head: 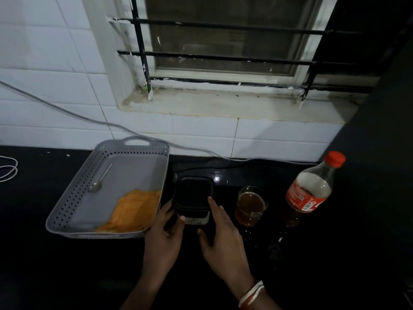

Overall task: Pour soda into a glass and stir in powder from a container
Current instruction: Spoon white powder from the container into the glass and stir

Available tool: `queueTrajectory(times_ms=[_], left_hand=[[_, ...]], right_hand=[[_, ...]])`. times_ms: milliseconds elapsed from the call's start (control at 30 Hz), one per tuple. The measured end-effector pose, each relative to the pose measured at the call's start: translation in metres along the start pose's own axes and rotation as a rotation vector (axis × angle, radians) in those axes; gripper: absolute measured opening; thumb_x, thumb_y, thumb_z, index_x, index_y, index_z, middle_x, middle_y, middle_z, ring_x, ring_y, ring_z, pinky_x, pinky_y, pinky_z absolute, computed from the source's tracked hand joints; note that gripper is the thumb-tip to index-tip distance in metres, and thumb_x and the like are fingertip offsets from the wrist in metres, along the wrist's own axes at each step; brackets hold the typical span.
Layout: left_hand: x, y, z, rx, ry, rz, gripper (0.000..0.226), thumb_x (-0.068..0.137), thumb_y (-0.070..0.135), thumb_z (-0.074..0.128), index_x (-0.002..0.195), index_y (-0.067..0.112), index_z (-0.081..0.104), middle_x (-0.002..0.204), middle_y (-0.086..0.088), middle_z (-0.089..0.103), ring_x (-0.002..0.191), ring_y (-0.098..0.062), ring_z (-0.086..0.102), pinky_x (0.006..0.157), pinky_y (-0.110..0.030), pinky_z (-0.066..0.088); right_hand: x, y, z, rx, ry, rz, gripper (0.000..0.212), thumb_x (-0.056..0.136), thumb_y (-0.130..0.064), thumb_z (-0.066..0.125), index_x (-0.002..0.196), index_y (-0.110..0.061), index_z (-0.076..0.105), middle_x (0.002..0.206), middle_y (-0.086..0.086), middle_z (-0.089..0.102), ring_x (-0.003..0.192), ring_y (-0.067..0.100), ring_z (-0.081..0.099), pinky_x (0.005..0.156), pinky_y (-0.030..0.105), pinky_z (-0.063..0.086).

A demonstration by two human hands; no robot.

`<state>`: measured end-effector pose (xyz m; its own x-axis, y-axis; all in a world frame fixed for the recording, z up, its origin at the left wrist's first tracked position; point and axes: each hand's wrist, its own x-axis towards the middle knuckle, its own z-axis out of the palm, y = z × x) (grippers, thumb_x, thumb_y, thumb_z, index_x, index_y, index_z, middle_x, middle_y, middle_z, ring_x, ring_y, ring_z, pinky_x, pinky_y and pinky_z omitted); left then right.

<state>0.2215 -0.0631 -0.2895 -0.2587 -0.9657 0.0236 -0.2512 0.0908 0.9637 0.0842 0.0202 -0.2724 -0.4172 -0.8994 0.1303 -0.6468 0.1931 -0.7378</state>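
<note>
We see the glass point(250, 205) already holding brown soda beside the capped bottle point(309, 191) on the desk point(67, 265), while our left hand point(164, 229) and right hand point(220, 233) clasp the still-lidded container point(193, 198); spoon point(100, 177) waits unused in the tray point(73, 198).

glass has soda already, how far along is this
Pouring looks done: the glass holds brown soda and the bottle is capped. In hand: both hands, left and right, grip the lidded container. Left: opening it, adding powder, stirring; the spoon lies in the tray.
</note>
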Motion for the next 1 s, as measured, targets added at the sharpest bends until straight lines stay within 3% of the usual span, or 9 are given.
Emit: queueTrajectory(times_ms=[100,200,367,433,500,633,733,933,1000], left_hand=[[-0.001,-0.004,0.001,0.006,0.013,-0.044,0.06,0.097,0.006,0.068,0.145,0.037,0.052,0.131,0.018,0.068,0.116,0.018,0.059,0.092,-0.003,0.048],[-0.005,-0.013,0.006,0.023,-0.015,-0.089,0.084,0.089,-0.009,0.07,0.138,0.054,0.044,0.124,0.031,0.067,0.116,0.015,0.06,0.104,-0.023,0.053],[0.0,-0.01,0.02,0.029,0.016,-0.03,0.106,0.07,0.024,0.091,0.157,0.039,0.032,0.147,0.011,0.057,0.134,-0.005,0.057,0.108,-0.037,0.051],[0.004,-0.001,0.028,0.069,0.044,-0.033,0.109,0.071,0.034,0.085,0.16,0.043,0.023,0.155,0.008,0.051,0.141,-0.011,0.052,0.112,-0.039,0.048],[0.007,0.007,0.035,0.136,0.095,-0.048,0.097,0.081,0.028,0.079,0.16,0.043,0.024,0.151,0.005,0.057,0.137,-0.017,0.057,0.109,-0.037,0.047],[0.013,0.009,0.039,0.29,0.136,-0.13,0.081,0.082,0.035,0.077,0.153,0.037,0.038,0.134,-0.004,0.07,0.122,-0.032,0.067,0.093,-0.036,0.048],[0.015,0.008,0.037,0.318,0.111,-0.138,0.084,0.076,0.042,0.079,0.15,0.037,0.039,0.128,-0.005,0.072,0.117,-0.033,0.068,0.089,-0.037,0.048],[0.019,0.008,0.034,0.357,0.031,-0.11,0.109,0.06,0.058,0.086,0.152,0.042,0.029,0.135,0.004,0.065,0.122,-0.026,0.066,0.095,-0.036,0.05],[0.02,0.006,0.03,0.311,0.011,-0.077,0.111,0.06,0.056,0.088,0.153,0.047,0.028,0.136,0.009,0.064,0.123,-0.023,0.065,0.093,-0.033,0.049]], right_hand=[[0.0,0.001,-0.005,-0.032,-0.049,-0.022,0.084,0.092,-0.029,0.063,0.159,-0.042,0.014,0.16,-0.013,0.037,0.146,0.008,0.038,0.114,0.019,0.038],[0.005,0.0,-0.012,-0.228,-0.024,-0.073,0.077,0.092,-0.042,0.062,0.158,-0.039,0.021,0.157,-0.009,0.035,0.14,0.017,0.04,0.112,0.031,0.044],[0.034,-0.013,-0.014,-0.499,0.034,-0.284,0.074,0.083,-0.052,0.067,0.15,-0.031,0.045,0.159,0.002,0.042,0.147,0.03,0.037,0.114,0.041,0.042],[0.046,-0.017,-0.01,-0.568,-0.025,-0.353,0.068,0.08,-0.055,0.07,0.141,-0.028,0.058,0.147,0.001,0.058,0.139,0.027,0.051,0.109,0.04,0.048],[0.053,-0.023,-0.01,-0.647,-0.068,-0.381,0.064,0.075,-0.055,0.077,0.13,-0.023,0.068,0.13,0.002,0.07,0.12,0.025,0.067,0.096,0.039,0.057],[0.066,-0.039,-0.018,-0.824,-0.277,-0.444,0.06,0.092,-0.038,0.063,0.144,-0.011,0.05,0.138,0.01,0.059,0.122,0.032,0.06,0.095,0.045,0.051],[0.076,-0.048,-0.022,-0.943,-0.329,-0.508,0.05,0.094,-0.032,0.059,0.137,-0.007,0.051,0.127,0.012,0.063,0.108,0.034,0.066,0.076,0.043,0.052],[0.11,-0.07,-0.061,-0.875,-0.339,-0.603,0.041,0.09,-0.055,0.052,0.111,-0.025,0.07,0.101,0.007,0.073,0.096,0.034,0.071,0.071,0.036,0.052],[0.12,-0.076,-0.08,-0.743,-0.368,-0.559,0.047,0.083,-0.063,0.055,0.118,-0.034,0.069,0.101,0.002,0.076,0.096,0.03,0.07,0.072,0.035,0.052]])
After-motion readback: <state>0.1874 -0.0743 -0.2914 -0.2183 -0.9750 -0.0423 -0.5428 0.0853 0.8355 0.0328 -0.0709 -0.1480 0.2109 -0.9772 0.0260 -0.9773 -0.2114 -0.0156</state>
